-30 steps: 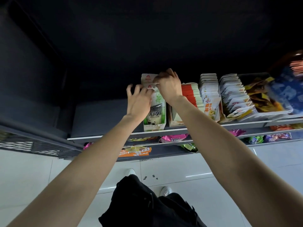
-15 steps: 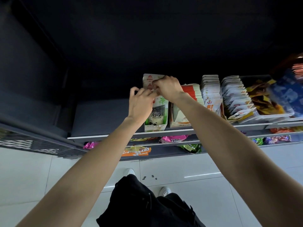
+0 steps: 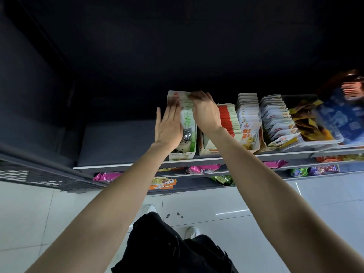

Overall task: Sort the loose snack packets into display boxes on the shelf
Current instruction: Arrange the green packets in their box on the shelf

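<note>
A green-and-white display box [image 3: 182, 154] stands on the grey shelf [image 3: 118, 142], filled with upright green snack packets [image 3: 187, 120]. My left hand [image 3: 168, 125] lies flat with straight fingers against the left side of the box and packets. My right hand [image 3: 204, 113] is over the packet tops at the back of the box, fingers curled on them; whether it pinches one packet I cannot tell. To the right stand more boxes: red-and-white packets [image 3: 229, 119], yellow-print packets [image 3: 248, 119] and white packets [image 3: 275, 123].
A clear tray [image 3: 319, 141] of brown and yellow packets and a blue bag [image 3: 342, 119] sit at the far right. Lower shelves hold pink [image 3: 202, 169], green and orange packets. A grey mesh basket [image 3: 39, 174] is at the left. White floor tiles lie below.
My left hand has flattened from curled fingers to straight fingers against the box's left side. My right hand stayed on the packet tops at the back.
</note>
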Action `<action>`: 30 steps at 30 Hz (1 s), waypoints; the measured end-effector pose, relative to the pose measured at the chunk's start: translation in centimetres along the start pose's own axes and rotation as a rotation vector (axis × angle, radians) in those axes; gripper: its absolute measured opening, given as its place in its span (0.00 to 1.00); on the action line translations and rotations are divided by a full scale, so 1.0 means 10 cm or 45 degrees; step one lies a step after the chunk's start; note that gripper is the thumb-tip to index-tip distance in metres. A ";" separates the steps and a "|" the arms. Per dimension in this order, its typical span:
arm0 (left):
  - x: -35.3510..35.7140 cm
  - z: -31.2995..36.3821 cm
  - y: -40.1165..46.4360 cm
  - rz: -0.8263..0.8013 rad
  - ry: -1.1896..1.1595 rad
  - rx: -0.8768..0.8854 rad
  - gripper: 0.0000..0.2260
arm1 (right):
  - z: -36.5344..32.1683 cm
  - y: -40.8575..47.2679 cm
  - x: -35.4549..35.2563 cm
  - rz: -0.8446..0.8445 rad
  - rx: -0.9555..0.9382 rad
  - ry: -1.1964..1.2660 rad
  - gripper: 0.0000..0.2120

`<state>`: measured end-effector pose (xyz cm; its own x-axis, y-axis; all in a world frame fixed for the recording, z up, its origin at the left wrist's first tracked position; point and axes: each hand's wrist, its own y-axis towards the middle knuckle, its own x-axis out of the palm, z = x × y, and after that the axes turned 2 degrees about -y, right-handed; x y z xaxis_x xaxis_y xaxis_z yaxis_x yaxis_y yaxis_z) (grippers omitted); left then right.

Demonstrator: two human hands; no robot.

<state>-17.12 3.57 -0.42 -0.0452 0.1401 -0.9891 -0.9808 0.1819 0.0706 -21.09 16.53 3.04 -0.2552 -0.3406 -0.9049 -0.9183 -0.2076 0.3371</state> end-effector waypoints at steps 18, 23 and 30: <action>-0.21 0.00 -0.07 0.204 -0.351 -0.078 0.29 | -0.09 -0.14 -0.14 0.008 -0.019 -0.024 0.18; -0.34 0.07 -0.20 0.345 -0.658 -0.252 0.26 | -0.11 -0.37 -0.27 0.231 0.149 0.002 0.11; -0.27 0.10 -0.36 0.109 -1.073 -0.653 0.22 | 0.01 -0.64 -0.25 -0.255 -0.021 -0.052 0.19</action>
<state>-13.23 3.51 2.13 -0.1649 0.8160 -0.5539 -0.9528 -0.2769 -0.1242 -14.56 18.84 3.12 -0.0800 -0.2538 -0.9639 -0.9469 -0.2827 0.1531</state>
